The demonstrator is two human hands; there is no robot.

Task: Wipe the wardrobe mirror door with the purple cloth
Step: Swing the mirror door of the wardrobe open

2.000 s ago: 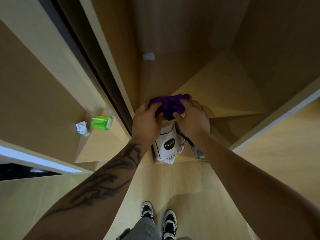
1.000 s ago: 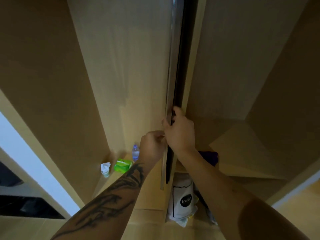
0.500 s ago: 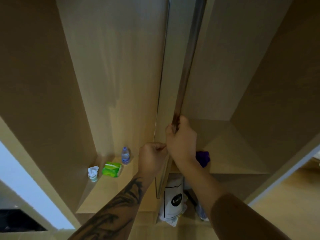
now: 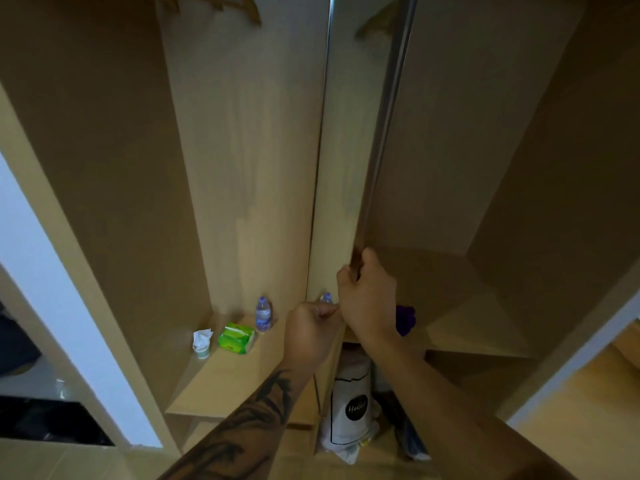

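Observation:
The wardrobe mirror door (image 4: pixel 346 168) appears as a narrow upright strip with a metal edge, seen at a steep angle. It reflects a water bottle and a hanger. My right hand (image 4: pixel 369 299) is wrapped around the door's metal edge at shelf height. Just below and left of it, my left hand (image 4: pixel 311 336) is closed on the same door. The purple cloth (image 4: pixel 405 318) lies bunched on the wooden shelf (image 4: pixel 460 327) behind my right wrist, partly hidden. Neither hand touches it.
On the left shelf (image 4: pixel 221 379) stand a water bottle (image 4: pixel 263 313), a green tissue pack (image 4: pixel 236 338) and a small cup with crumpled paper (image 4: pixel 202 342). A white "Hello" bag (image 4: pixel 351 407) sits on the floor below. Wooden hangers (image 4: pixel 242 6) hang at the top.
The cloth, held by both hands two seconds ago, now lies on the shelf. Both hands took the door's edge, and the visible mirror strip has widened as the door moved right.

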